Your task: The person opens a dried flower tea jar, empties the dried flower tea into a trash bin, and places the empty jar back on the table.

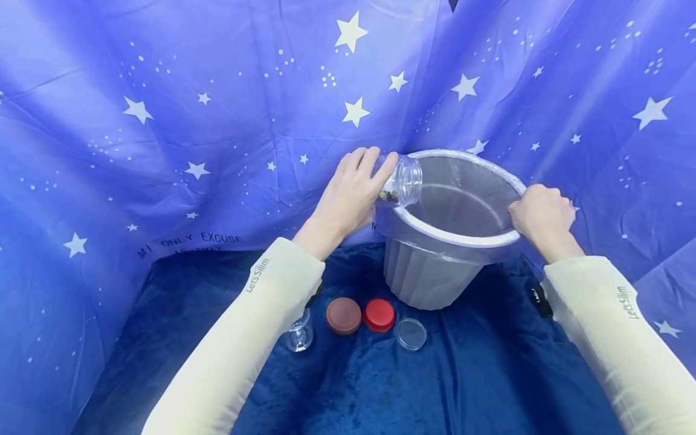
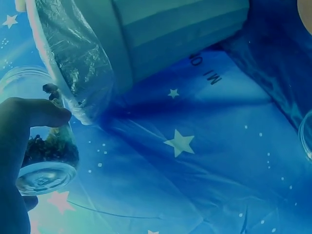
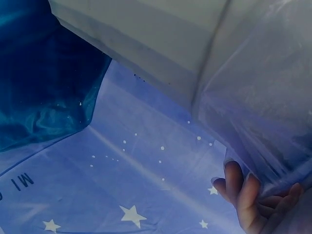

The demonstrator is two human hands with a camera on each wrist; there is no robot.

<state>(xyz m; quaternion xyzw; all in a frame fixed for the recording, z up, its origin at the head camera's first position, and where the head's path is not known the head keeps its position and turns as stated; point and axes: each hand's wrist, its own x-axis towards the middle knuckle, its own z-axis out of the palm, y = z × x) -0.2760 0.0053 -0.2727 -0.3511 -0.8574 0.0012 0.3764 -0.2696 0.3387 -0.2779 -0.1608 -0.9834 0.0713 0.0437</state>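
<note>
My left hand (image 1: 350, 190) grips a clear jar (image 1: 410, 180) lying tilted on its side, its mouth at the left rim of a grey trash bin (image 1: 429, 278). Dark, dried-looking bits (image 2: 51, 146) sit inside the jar in the left wrist view, some of them near the thumb. A clear plastic liner (image 2: 90, 73) is folded over the bin's rim. On the bin's right side, my right hand (image 1: 544, 219) holds the lined rim with curled fingers (image 3: 248, 190). The bin leans slightly as it stands on the blue cloth.
In front of the bin lie a brown lid (image 1: 344, 316), a red lid (image 1: 379, 315) and a clear lid (image 1: 411, 335). A small clear jar (image 1: 299, 334) stands beside them, partly behind the left sleeve. A starry blue curtain (image 1: 244, 121) hangs behind the blue cloth (image 1: 337, 386).
</note>
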